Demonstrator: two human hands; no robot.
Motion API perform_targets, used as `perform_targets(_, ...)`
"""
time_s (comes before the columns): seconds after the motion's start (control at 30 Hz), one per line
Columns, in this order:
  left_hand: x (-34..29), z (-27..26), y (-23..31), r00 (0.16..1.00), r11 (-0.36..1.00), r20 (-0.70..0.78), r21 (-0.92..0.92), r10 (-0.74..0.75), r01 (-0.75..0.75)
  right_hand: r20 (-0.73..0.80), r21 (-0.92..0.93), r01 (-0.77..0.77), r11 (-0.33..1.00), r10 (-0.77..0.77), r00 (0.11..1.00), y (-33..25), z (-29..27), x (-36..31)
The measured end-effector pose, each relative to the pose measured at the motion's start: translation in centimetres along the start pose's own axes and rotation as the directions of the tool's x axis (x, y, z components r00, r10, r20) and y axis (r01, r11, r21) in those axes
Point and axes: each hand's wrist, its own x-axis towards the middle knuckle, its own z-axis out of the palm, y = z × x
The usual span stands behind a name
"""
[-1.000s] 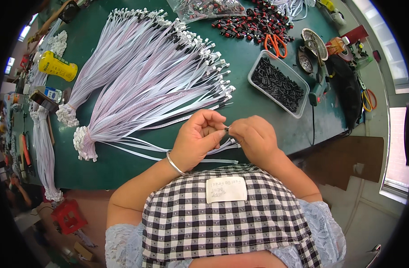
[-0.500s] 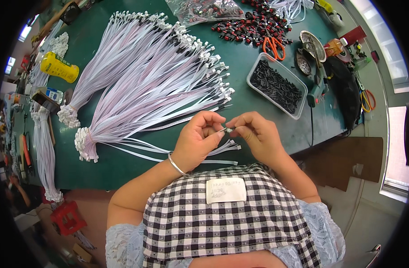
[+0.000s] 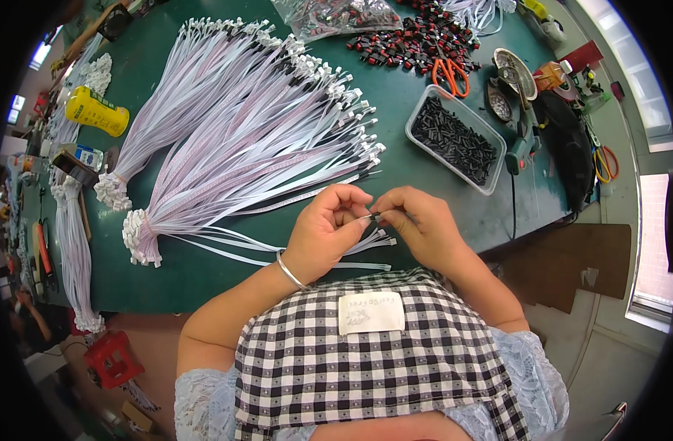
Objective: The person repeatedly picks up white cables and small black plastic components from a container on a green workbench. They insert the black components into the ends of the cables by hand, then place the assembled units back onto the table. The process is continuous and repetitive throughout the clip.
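Observation:
My left hand [image 3: 325, 228] is closed, pinching a thin wire end between thumb and forefinger. Facing it, my right hand [image 3: 423, 226] pinches a small black tube [image 3: 375, 216], which meets the wire between the fingertips. Where that wire runs inside the left palm is hidden. Beneath my hands, a few loose white flat cables [image 3: 241, 257] stretch from a tied bundle, and their tips show below the fingers. The big fan of white flat cables [image 3: 234, 140] lies to the left, with white connectors at the far ends. A clear plastic tray [image 3: 419, 151] of short black tubes stands to the right.
Orange-handled scissors [image 3: 450, 78] lie by a pile of red and black parts [image 3: 395, 50] and a clear bag [image 3: 329, 16]. At right are metal dishes [image 3: 516, 72] and a green corded tool [image 3: 524, 151]. A yellow bottle [image 3: 97, 110] lies at left on the green table [image 3: 175, 283].
My right fingertips have shifted slightly left, closer to the left hand. The black tube now shows more plainly between them. The left hand has barely moved.

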Motion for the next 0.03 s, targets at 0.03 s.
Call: perform_targets(0.03, -0.03, -0.01, -0.02, 1.0, 1.0, -0.001, 0.0, -0.001, 0.001, 0.011, -0.026, 0.013, 1.0, -0.012, 1.0, -0.14, -0.07, 0.03)
